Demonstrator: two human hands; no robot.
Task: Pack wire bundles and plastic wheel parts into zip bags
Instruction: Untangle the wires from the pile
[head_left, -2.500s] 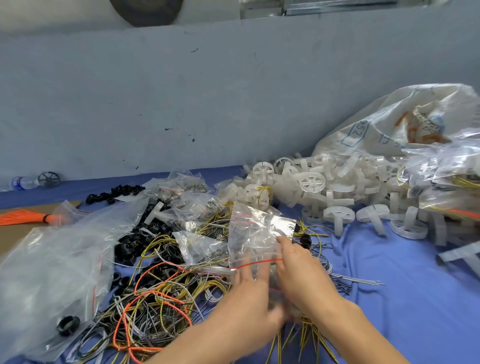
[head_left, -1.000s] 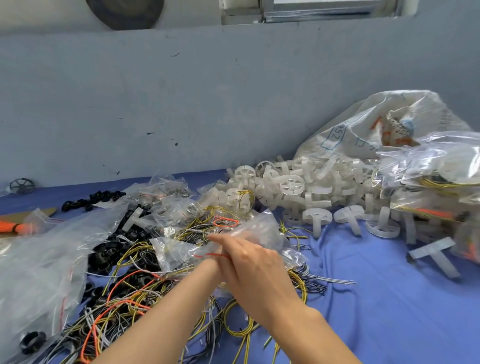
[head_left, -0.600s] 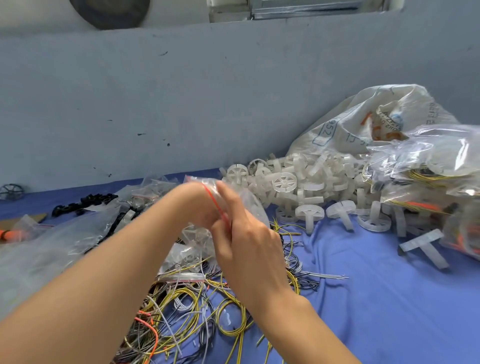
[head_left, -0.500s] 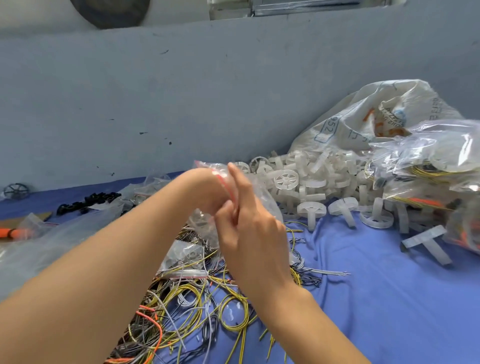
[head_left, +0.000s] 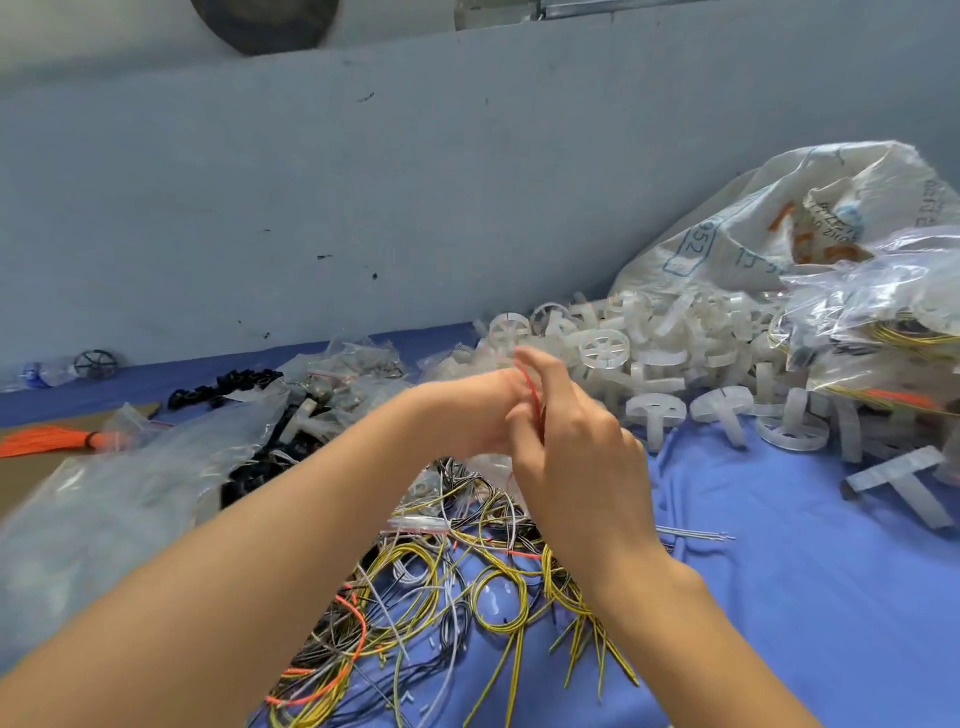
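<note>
While raised over the wires (head_left: 467, 587) — left hand (head_left: 467, 410) | right hand (head_left: 576, 457) both pinch the zip bag (head_left: 493, 467) at its red strip.

A blue cloth (head_left: 810, 587) covers the desk before a grey wall (head_left: 415, 208). A printed white sack (head_left: 769, 228) slumps far right; a plastic bottle (head_left: 39, 373) lies far left.

soft, even daylight without hard shadows; motion blur smears both hands, and wide-angle distortion bends the edges.

Blue cloth (head_left: 779, 597) under wires (head_left: 467, 571), wheels (head_left: 649, 353)
</note>
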